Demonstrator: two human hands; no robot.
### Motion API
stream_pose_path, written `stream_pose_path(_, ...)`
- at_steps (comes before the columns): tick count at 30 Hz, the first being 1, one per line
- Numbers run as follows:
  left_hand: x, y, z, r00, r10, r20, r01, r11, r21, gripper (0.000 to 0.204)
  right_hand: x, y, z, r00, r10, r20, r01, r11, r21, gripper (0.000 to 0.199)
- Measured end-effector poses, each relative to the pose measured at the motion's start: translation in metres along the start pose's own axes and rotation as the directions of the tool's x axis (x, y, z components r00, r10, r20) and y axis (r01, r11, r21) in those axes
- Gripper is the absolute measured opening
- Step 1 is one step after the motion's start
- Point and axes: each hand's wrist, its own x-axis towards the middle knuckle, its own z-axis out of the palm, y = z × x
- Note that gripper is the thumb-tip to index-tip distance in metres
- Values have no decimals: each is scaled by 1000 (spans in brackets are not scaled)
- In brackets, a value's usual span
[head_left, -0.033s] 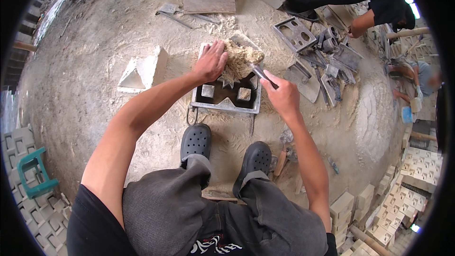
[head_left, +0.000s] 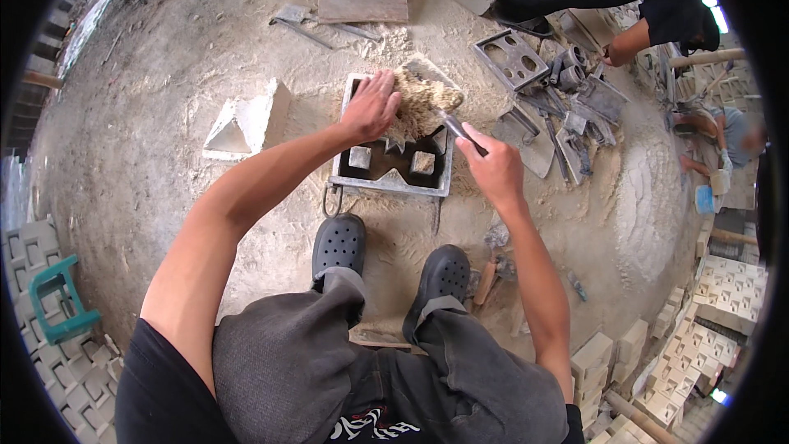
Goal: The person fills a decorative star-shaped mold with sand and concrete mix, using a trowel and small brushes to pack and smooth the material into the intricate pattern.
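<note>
My left hand [head_left: 374, 105] lies with its fingers stretched out over the far left part of a metal mould [head_left: 394, 187], against a heap of damp sandy mix [head_left: 417, 103]. In my right hand [head_left: 496, 168] is the dark handle of a trowel [head_left: 465, 134]. Its blade is hidden under the mix, at the far right of the mould. The mould's near half shows two square blocks, pointed ridges and dark hollows. A wire loop [head_left: 332, 199] hangs at its near left corner.
A pale casting with a triangular opening [head_left: 238, 127] stands to the left. Right of the mould lie a holed metal plate [head_left: 514, 60], a flat shovel blade [head_left: 526, 144] and several metal parts. Beyond is a white powder heap [head_left: 653, 205]. A person's hand [head_left: 625, 43] works at the far right.
My left hand has shifted slightly to the right. The mix, the trowel and my right hand have also moved a little right.
</note>
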Motion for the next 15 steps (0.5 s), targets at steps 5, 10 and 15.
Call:
stream_pose_path(5, 14, 19, 25, 994, 107, 25, -104, 988, -117, 63, -29, 2, -10, 995, 75, -63, -83, 988, -131, 34)
stream_pose_path(10, 27, 21, 30, 966, 248, 79, -249, 968, 10, 64, -56, -16, 4, 986, 148, -73, -159, 972, -174, 40)
stream_pose_path(15, 27, 30, 39, 955, 291, 57, -295, 952, 82, 68, -78, -30, 22, 990, 135, -48, -143, 961, -236, 50)
